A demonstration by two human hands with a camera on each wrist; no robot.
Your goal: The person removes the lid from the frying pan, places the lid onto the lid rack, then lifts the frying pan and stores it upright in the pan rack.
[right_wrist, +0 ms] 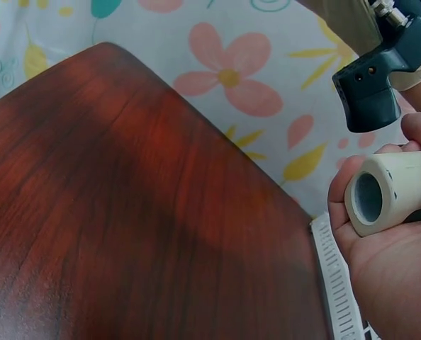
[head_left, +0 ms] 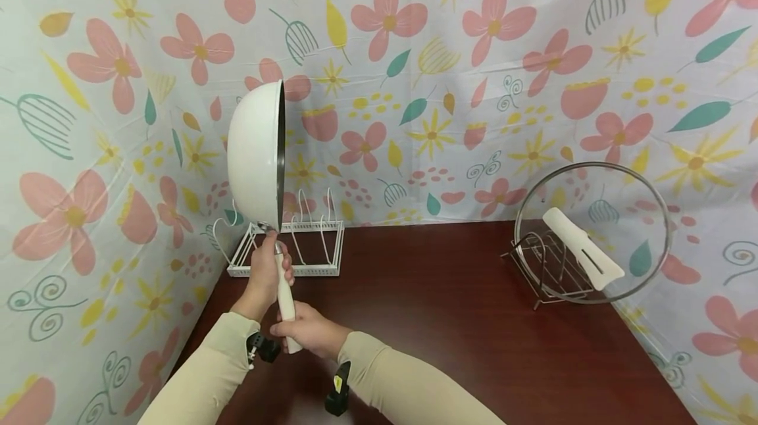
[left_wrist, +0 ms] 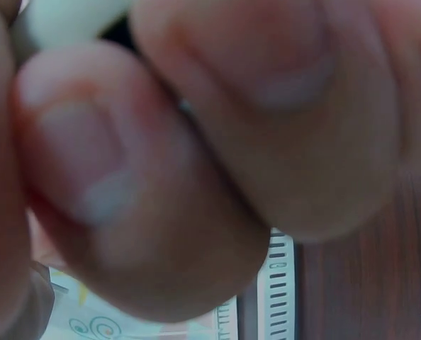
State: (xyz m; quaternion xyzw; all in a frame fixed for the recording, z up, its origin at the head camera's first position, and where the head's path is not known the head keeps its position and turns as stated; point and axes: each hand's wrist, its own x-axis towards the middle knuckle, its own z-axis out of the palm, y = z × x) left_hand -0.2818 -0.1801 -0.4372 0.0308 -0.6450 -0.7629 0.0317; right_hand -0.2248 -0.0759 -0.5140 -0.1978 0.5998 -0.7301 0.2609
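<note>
White frying pan (head_left: pixel 256 155) is standing on edge above the white wire rack (head_left: pixel 288 249), left hand (head_left: pixel 268 274) and right hand (head_left: pixel 308 329) both gripping its handle (head_left: pixel 285 297), so lowering it slowly between the wires seems wise.

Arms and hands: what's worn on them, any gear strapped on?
Both arms wear long beige sleeves down to the wrists. The left hand and right hand are bare. A small dark camera unit sits under each wrist, the right one with a yellow mark.
</note>
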